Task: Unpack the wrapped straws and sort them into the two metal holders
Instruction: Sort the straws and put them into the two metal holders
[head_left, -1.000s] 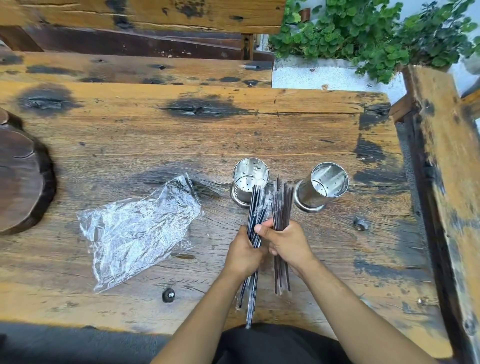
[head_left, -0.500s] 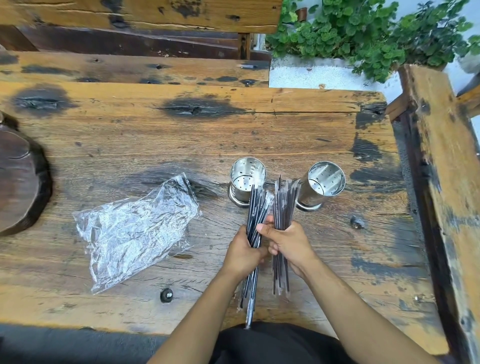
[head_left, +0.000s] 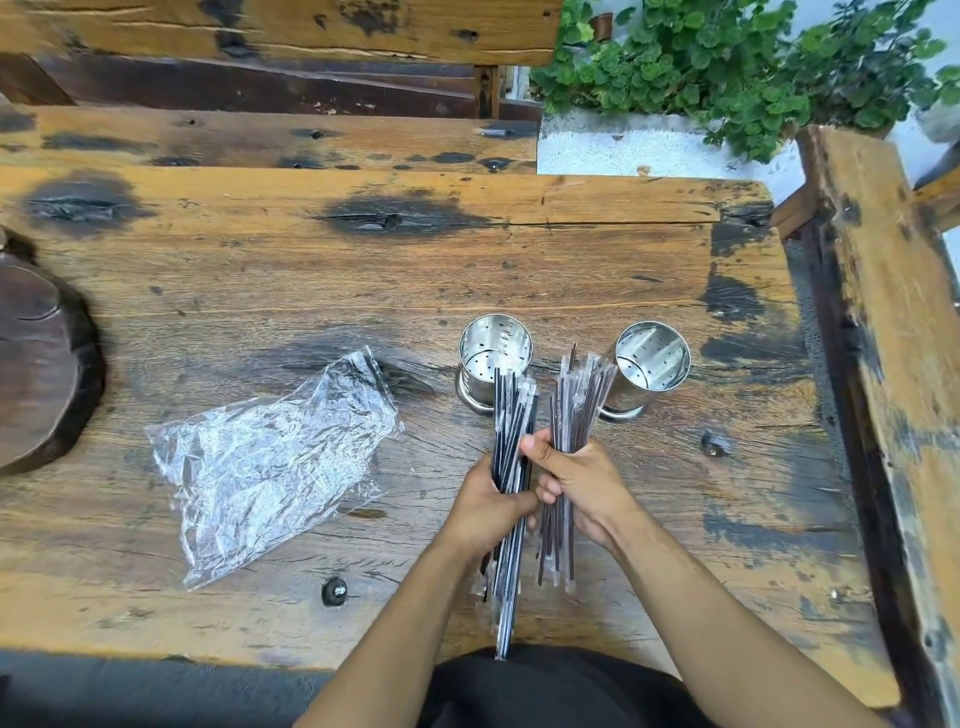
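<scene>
My left grip (head_left: 485, 506) curls round the black wrapped straws (head_left: 511, 415); my right grip (head_left: 582, 480) curls round the brown wrapped straws (head_left: 576, 400), thumb reaching across toward the black bundle. Both bundles fan upward above the table (head_left: 260, 270), just before the empty left holder (head_left: 493, 358) and right holder (head_left: 649, 364). I judge sorting ongoing: keep bundles separated, then insert each end-first. Forearms converge from below.
</scene>
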